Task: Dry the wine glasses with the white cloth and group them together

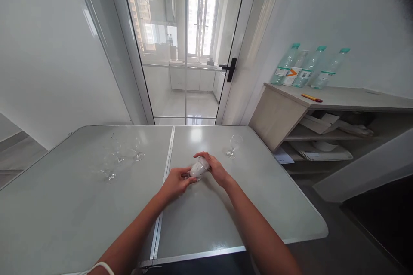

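Note:
In the head view, a small stemmed glass (197,170) lies tilted between my hands over the table, its bowl pointing up and to the right. My left hand (177,181) is closed around the stem and base end. White cloth or tissue (204,162) shows at the bowl; whether it is inside or wrapped round is hard to tell. My right hand (213,167) grips this white material at the rim, with the fingers curled over it. Another clear stemmed glass (231,153) stands upright to the right, beyond my right hand.
Several clear glasses, one of them a stemmed glass (138,155), stand on the left half of the grey table (80,219). A metal seam (156,240) divides the tabletop. Plastic bottles (303,75) and a yellow-red stick-like item (311,98) sit on the right cabinet (282,111). A glass door (180,43) stands behind.

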`<state>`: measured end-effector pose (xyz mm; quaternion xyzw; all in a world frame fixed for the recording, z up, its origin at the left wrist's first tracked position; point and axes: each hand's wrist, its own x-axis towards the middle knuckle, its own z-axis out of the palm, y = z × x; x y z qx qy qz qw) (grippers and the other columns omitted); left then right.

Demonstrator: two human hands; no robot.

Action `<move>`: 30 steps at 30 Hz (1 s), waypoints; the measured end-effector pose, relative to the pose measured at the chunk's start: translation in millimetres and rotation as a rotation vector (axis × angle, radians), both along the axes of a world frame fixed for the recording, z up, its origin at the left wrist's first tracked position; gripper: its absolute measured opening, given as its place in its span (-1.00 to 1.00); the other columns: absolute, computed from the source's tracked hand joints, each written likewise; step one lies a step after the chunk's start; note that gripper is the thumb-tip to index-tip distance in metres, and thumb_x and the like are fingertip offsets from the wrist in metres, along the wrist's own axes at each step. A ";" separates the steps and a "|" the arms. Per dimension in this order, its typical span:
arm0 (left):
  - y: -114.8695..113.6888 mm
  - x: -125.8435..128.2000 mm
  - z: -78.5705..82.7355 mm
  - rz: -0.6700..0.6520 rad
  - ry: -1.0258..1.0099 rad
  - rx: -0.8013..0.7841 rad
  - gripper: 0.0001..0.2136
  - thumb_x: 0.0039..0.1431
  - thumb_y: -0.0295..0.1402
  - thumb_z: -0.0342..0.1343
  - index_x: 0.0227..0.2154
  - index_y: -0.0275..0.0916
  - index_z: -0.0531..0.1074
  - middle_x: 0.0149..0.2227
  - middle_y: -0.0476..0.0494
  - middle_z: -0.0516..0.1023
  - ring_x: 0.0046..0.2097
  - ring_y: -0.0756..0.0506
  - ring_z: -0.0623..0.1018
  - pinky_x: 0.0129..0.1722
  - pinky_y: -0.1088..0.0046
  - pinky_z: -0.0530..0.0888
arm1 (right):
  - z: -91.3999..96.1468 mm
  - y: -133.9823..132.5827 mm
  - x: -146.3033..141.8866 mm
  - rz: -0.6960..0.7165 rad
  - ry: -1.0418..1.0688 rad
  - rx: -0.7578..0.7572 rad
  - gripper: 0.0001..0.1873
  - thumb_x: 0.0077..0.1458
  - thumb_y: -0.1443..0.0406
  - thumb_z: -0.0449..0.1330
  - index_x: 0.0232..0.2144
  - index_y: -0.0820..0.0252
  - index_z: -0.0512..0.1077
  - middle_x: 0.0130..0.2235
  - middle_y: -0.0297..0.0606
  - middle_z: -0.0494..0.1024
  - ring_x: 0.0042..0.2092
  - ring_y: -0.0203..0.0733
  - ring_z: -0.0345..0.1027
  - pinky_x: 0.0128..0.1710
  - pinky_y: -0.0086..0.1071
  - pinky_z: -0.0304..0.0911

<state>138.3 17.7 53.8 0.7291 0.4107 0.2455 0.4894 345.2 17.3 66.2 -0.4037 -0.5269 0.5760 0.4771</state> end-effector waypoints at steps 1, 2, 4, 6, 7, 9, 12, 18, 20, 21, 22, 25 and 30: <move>-1.6 1.6 -0.9 0.051 0.098 0.155 -0.63 0.18 -0.19 0.22 -0.02 -0.29 0.53 -0.32 -0.19 0.61 -0.45 -0.07 0.48 -0.45 0.46 0.31 | -2.5 1.1 -1.7 0.012 0.016 -0.049 -0.40 0.27 -0.20 -0.02 -0.03 0.08 0.50 -0.38 -0.35 0.37 -0.34 -0.20 0.24 -0.30 -0.35 0.15; -2.9 3.0 -1.5 0.095 0.180 0.284 -0.60 0.17 -0.26 0.22 0.05 -0.27 0.50 -0.28 -0.21 0.62 -0.37 -0.12 0.53 -0.38 0.43 0.34 | -4.4 1.8 -3.2 0.019 0.040 -0.082 -0.38 0.27 -0.21 -0.02 0.01 0.07 0.48 -0.39 -0.36 0.36 -0.34 -0.20 0.25 -0.29 -0.35 0.17; -4.5 5.3 -1.3 0.126 0.247 0.402 -0.57 0.16 -0.32 0.20 0.11 -0.25 0.48 -0.25 -0.23 0.63 -0.28 -0.17 0.57 -0.31 0.40 0.36 | -5.7 1.9 -4.8 0.013 0.081 -0.087 -0.36 0.26 -0.23 -0.02 0.04 0.07 0.46 -0.42 -0.38 0.36 -0.35 -0.20 0.25 -0.28 -0.34 0.18; -5.0 6.4 0.6 0.087 0.161 0.285 -0.65 0.21 -0.25 0.17 0.01 -0.26 0.53 -0.34 -0.16 0.60 -0.38 -0.12 0.53 -0.38 0.43 0.34 | -3.3 0.3 -3.6 -0.006 0.086 -0.048 -0.37 0.25 -0.23 -0.01 0.00 0.08 0.47 -0.43 -0.38 0.37 -0.36 -0.20 0.25 -0.29 -0.35 0.17; -4.8 6.5 1.8 0.047 0.077 0.150 -0.67 0.23 -0.17 0.16 -0.07 -0.29 0.55 -0.40 -0.13 0.57 -0.47 -0.06 0.48 -0.45 0.46 0.31 | -1.1 -0.9 -2.1 -0.003 0.078 -0.034 -0.38 0.25 -0.23 0.00 -0.02 0.08 0.48 -0.44 -0.38 0.37 -0.37 -0.20 0.24 -0.29 -0.36 0.16; -3.4 5.8 3.1 -0.033 -0.111 -0.190 -0.57 0.22 0.00 0.15 -0.24 -0.35 0.56 -0.44 -0.11 0.53 -0.60 0.05 0.32 -0.57 0.51 0.21 | 4.3 -3.5 1.7 0.020 0.060 -0.026 -0.39 0.26 -0.22 -0.01 -0.07 0.11 0.49 -0.46 -0.38 0.34 -0.39 -0.21 0.21 -0.33 -0.37 0.12; 0.7 3.7 0.7 -0.077 -0.326 -0.623 -0.48 0.12 0.11 0.22 -0.36 -0.38 0.51 -0.36 -0.20 0.56 -0.63 0.15 0.19 -0.66 0.56 0.10 | 11.3 -6.1 5.9 0.021 0.035 0.020 -0.41 0.28 -0.18 -0.02 -0.15 0.13 0.51 -0.51 -0.41 0.22 -0.44 -0.24 0.09 -0.39 -0.38 0.02; 7.6 3.6 -8.7 -0.080 -0.449 -0.943 -0.55 0.14 0.04 0.27 -0.39 -0.35 0.41 -0.36 -0.15 0.55 -0.65 0.22 0.14 -0.71 0.67 0.06 | 14.5 -5.5 5.2 0.021 -0.090 0.123 -0.51 0.25 -0.13 0.07 -0.30 0.14 0.49 -0.51 -0.42 0.16 -0.46 -0.27 -0.03 -0.43 -0.37 -0.12; 8.3 2.9 -9.6 -0.090 -0.460 -0.939 -0.56 0.13 0.01 0.29 -0.39 -0.34 0.40 -0.37 -0.13 0.55 -0.66 0.22 0.15 -0.72 0.68 0.07 | 14.4 -6.4 5.6 0.031 -0.110 0.164 -0.51 0.23 -0.14 0.09 -0.30 0.14 0.48 -0.51 -0.41 0.18 -0.46 -0.27 -0.02 -0.42 -0.37 -0.11; 8.5 2.0 -9.6 -0.100 -0.462 -0.912 -0.56 0.12 0.01 0.30 -0.40 -0.34 0.40 -0.39 -0.13 0.54 -0.66 0.21 0.15 -0.72 0.67 0.08 | 14.3 -7.4 6.2 0.044 -0.115 0.185 -0.50 0.21 -0.15 0.09 -0.29 0.14 0.48 -0.50 -0.40 0.20 -0.45 -0.26 0.00 -0.42 -0.37 -0.10; 8.8 0.8 -9.3 -0.114 -0.459 -0.880 -0.56 0.11 0.00 0.30 -0.41 -0.34 0.40 -0.40 -0.13 0.54 -0.67 0.21 0.16 -0.72 0.65 0.09 | 14.2 -8.5 7.0 0.060 -0.123 0.209 -0.49 0.19 -0.16 0.11 -0.27 0.14 0.47 -0.49 -0.39 0.22 -0.45 -0.25 0.01 -0.41 -0.36 -0.08; 10.1 -4.2 -6.9 -0.186 -0.436 -0.827 -0.55 0.13 0.02 0.27 -0.43 -0.35 0.40 -0.41 -0.16 0.54 -0.68 0.20 0.14 -0.73 0.62 0.04 | 13.1 -11.4 8.7 0.085 -0.135 0.275 -0.47 0.14 -0.19 0.14 -0.32 0.14 0.47 -0.46 -0.35 0.28 -0.43 -0.23 0.05 -0.39 -0.35 -0.05; 13.3 -14.5 1.3 -0.246 -0.410 -0.896 -0.56 0.18 0.01 0.23 -0.45 -0.32 0.35 -0.52 -0.08 0.46 -0.68 0.21 0.01 -0.72 0.64 -0.08 | 10.0 -11.1 5.3 0.099 -0.104 0.226 -0.42 0.15 -0.23 0.09 -0.30 0.15 0.50 -0.49 -0.36 0.24 -0.45 -0.24 0.02 -0.40 -0.35 -0.07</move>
